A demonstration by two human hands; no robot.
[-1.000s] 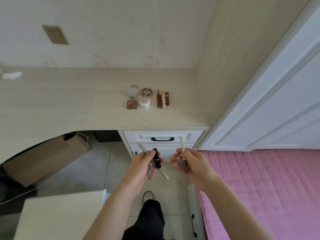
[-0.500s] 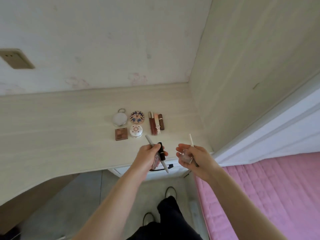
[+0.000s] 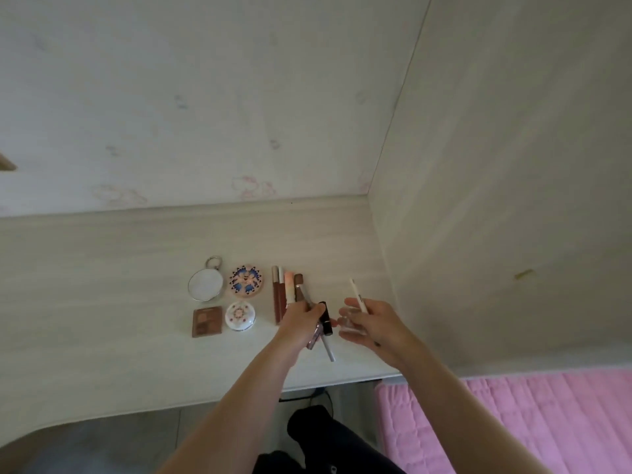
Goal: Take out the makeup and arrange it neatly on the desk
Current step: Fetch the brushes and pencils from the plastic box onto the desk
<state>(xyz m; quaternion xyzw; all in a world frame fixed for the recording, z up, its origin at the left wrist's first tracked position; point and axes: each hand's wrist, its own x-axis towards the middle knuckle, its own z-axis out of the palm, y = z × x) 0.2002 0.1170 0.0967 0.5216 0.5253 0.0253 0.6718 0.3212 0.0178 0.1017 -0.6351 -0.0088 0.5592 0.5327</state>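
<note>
Whereas 0.5 s earlier both hands hung at the front edge, they are now carried over the surface (image 3: pixel 102 302). A black tube (image 3: pixel 326 319) and pencils are gripped by the left hand (image 3: pixel 302 325); a clear bottle (image 3: pixel 350 321) and white pencil (image 3: pixel 357 295) by the right hand (image 3: pixel 378 325), beside the 4 laid-out sticks (image 3: pixel 287 295).

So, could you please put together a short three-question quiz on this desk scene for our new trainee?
1. True or false: the round mirror lies behind the brown palette.
2. Which hand holds the black tube? A) left B) right
3. Fill in: the right hand holds a white ____ over the desk.

Key: 1 true. 2 A, the left hand. 3 pencil.
</note>
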